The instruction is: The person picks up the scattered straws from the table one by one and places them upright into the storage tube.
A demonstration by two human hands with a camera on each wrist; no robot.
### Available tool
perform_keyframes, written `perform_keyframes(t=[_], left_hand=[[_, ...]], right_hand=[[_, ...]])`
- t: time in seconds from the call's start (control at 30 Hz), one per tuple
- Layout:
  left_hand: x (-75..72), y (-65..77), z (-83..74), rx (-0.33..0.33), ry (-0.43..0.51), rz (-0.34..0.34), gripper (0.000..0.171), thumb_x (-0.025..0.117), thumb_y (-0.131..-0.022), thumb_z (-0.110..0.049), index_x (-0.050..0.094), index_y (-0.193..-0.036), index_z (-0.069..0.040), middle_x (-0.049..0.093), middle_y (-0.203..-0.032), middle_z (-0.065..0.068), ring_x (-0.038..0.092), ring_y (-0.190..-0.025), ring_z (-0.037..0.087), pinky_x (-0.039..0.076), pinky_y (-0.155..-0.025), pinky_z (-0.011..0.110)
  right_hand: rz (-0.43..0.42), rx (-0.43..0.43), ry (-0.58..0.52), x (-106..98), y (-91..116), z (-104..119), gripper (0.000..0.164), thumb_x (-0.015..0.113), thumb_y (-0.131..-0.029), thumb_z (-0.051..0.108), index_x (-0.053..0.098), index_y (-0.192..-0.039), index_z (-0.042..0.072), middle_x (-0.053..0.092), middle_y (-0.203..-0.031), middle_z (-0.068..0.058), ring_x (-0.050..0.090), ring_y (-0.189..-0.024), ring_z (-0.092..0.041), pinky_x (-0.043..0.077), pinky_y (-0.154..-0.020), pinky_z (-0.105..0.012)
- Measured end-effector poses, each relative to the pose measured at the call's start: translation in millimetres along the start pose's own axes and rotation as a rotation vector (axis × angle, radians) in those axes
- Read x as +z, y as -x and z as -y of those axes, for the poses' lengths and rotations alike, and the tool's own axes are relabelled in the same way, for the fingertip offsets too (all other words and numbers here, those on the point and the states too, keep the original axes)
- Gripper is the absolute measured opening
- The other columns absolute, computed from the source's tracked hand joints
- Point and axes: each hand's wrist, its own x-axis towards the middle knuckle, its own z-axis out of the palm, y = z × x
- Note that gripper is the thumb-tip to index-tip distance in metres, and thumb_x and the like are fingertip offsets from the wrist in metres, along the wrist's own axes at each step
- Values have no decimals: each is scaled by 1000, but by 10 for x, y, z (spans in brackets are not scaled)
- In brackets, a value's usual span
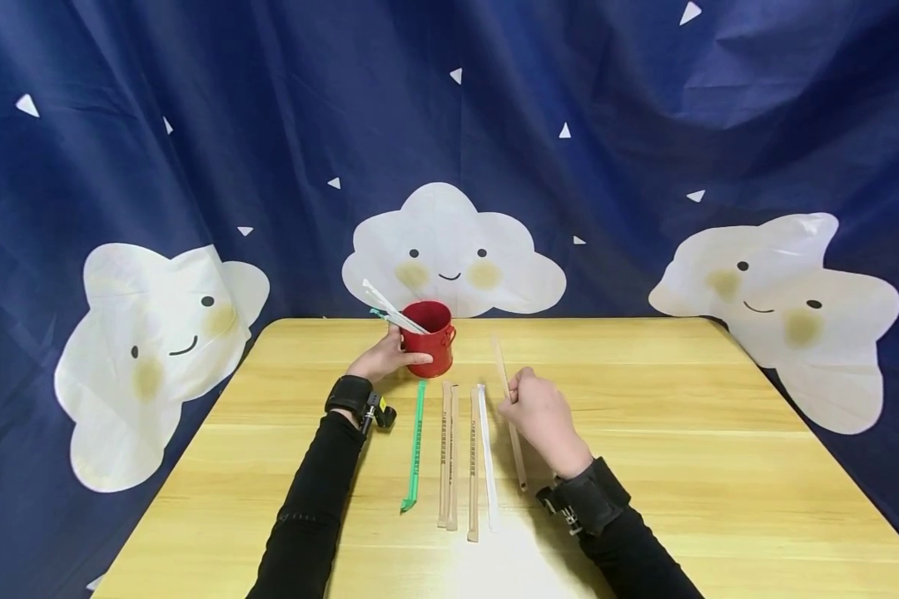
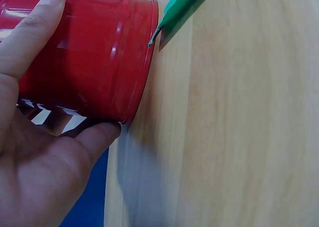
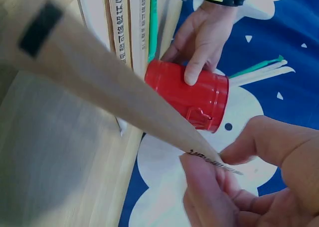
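My left hand (image 1: 384,358) grips the side of a small red metal bucket (image 1: 438,356) near the table's far edge, thumb across its front. White wrapped straws (image 1: 391,313) and a green one (image 1: 378,313) lean out of the bucket to the left. To the right, my right hand (image 1: 545,416) pinches a brown paper-wrapped straw (image 1: 518,459) around its middle; in the right wrist view this wrapped straw (image 3: 114,92) slants between thumb and fingers. Between the hands lie a green wrapped straw (image 1: 416,445), brown wrapped straws (image 1: 474,466) and a white one (image 1: 488,462), roughly parallel.
Everything stands on a light wood table (image 1: 719,466). Behind it hangs a dark blue curtain (image 1: 292,125) printed with smiling white clouds (image 1: 449,241) and small triangles. Each wrist wears a black strap (image 1: 595,497) with a small camera.
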Motion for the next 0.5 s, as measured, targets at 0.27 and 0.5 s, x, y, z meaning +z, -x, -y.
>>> perform_keyframes(t=[0.27, 0.5], left_hand=[[0, -4, 2, -19, -3, -4, 98, 83, -86, -21, 14, -155, -23, 39, -153, 4, 39, -140, 27, 28, -119, 54], [-5, -16, 10, -12, 7, -3, 98, 84, -86, -21, 15, -155, -23, 39, -153, 5, 38, -140, 27, 27, -120, 54]], right_hand=[[-165, -127, -58, 11, -29, -48, 21, 66, -76, 1, 58, -95, 4, 62, -81, -4, 60, -64, -17, 49, -56, -33], [-230, -188, -127, 0, -49, -56, 21, 66, -79, -1, 57, -97, 3, 65, -84, -6, 68, -70, -21, 56, -61, -36]])
